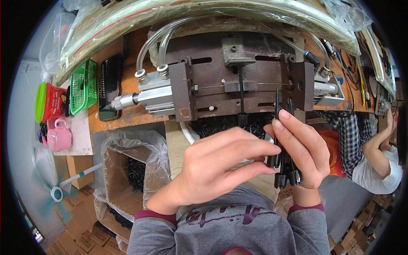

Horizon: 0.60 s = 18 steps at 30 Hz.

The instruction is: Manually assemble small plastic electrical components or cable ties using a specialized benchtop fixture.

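My right hand [307,155] is wrapped around several thin black rods [282,180] with thick ribbed heads. Their heads point down toward me and their thin ends stick up past the fingertips. From the left, my left hand [227,163] reaches across and pinches the head of one black rod [272,161] between thumb and fingers. Beyond the hands, another black rod [242,91] stands in the middle of a brown metal fixture [212,46], its head hanging at the front edge. Part of what each hand grips is hidden by the fingers.
Silver air cylinders [155,95] with clear hoses flank the fixture. Black parts fill a container [187,131] below it. A plastic-lined carton [114,170] is at left, near a fan [56,194], a pink cup [60,136] and a green basket [89,87]. Another person [382,163] sits at right.
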Each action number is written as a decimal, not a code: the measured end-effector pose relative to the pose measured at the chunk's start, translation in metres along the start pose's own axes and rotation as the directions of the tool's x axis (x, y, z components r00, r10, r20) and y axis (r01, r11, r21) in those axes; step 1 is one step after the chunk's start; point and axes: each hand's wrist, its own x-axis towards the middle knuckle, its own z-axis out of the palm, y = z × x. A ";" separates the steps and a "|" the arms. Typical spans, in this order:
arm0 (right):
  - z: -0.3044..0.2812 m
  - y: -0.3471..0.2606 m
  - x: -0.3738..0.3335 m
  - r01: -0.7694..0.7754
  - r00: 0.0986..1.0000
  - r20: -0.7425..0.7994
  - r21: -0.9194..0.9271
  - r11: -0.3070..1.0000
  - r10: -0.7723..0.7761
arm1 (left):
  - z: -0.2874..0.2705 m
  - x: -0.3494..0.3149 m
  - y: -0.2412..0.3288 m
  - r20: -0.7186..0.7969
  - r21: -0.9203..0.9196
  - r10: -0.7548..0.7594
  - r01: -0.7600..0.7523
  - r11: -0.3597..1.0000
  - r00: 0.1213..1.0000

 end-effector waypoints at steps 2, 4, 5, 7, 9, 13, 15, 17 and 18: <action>0.003 0.003 0.002 0.065 0.998 0.009 0.017 0.998 -0.065 | -0.003 -0.001 -0.002 0.000 -0.056 0.002 -0.002 0.998 1.000; 0.005 0.005 0.003 0.107 0.994 0.008 0.002 0.994 -0.107 | -0.005 -0.002 -0.001 -0.016 -0.016 0.005 -0.005 1.000 1.000; 0.004 0.005 0.004 0.104 0.995 0.004 -0.014 0.994 -0.104 | -0.008 -0.004 -0.002 -0.015 0.054 0.027 -0.026 0.998 1.000; 0.005 0.008 0.002 0.059 0.997 -0.039 -0.055 0.997 -0.061 | -0.006 -0.007 -0.005 -0.056 0.226 0.051 -0.037 0.973 0.997; 0.006 0.010 -0.002 -0.024 0.995 -0.099 -0.085 0.996 0.015 | 0.001 -0.014 -0.010 -0.144 0.428 0.066 0.003 0.904 0.987; 0.004 0.012 -0.006 -0.086 0.987 -0.143 -0.138 0.987 0.066 | 0.003 -0.010 -0.022 0.050 0.664 0.077 -0.091 0.743 0.996; 0.003 0.013 -0.008 -0.097 0.986 -0.148 -0.104 0.990 0.082 | 0.007 -0.005 -0.019 0.064 0.714 0.058 -0.086 0.695 0.996; 0.004 0.016 -0.013 -0.110 0.977 -0.184 0.007 0.994 0.109 | 0.008 -0.001 -0.018 0.068 0.741 0.034 -0.073 0.668 0.997; 0.005 0.017 -0.016 -0.112 0.970 -0.210 0.073 0.991 0.125 | 0.007 0.003 -0.018 0.064 0.748 0.021 -0.062 0.661 0.998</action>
